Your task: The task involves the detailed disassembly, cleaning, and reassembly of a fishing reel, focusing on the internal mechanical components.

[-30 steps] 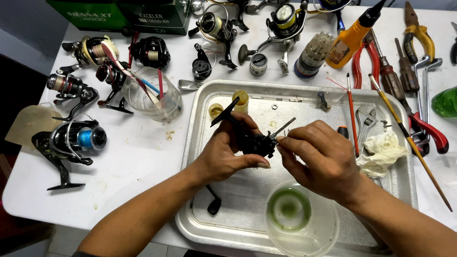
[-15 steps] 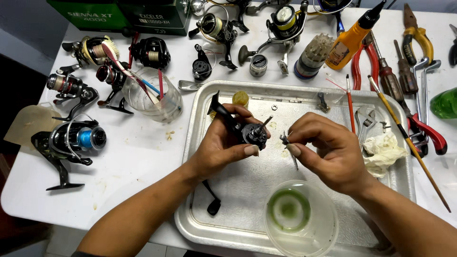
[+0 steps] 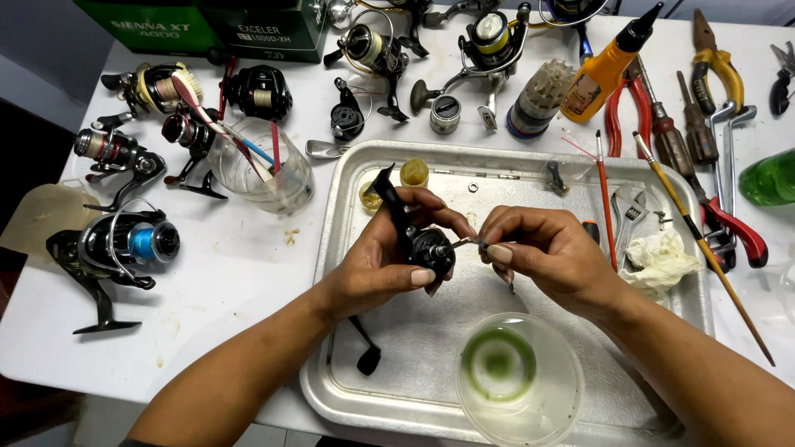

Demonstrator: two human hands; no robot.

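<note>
Over a metal tray (image 3: 348,248) on a white table (image 3: 240,273), a person's left hand (image 3: 389,261) grips a black reel body (image 3: 426,248), fingers clenched around it, while the right hand (image 3: 546,252) pinches a small metal part (image 3: 464,242) at the reel's side between thumb and forefinger. Both hands hover above the tray's middle. A clear bowl (image 3: 517,377) with a green smear sits at the tray's near edge, a black handle (image 3: 364,352) lies to its left, and a crumpled rag (image 3: 658,261) rests at the tray's right. The table is stained and crowded: a blue-spooled reel (image 3: 116,248) at left, a clear cup (image 3: 261,170) of brushes beside the tray, more reels along the far edge, an orange oil bottle (image 3: 604,70), red-handled pliers (image 3: 729,223) and screwdrivers at right. Dark floor shows past the table's left edge
</note>
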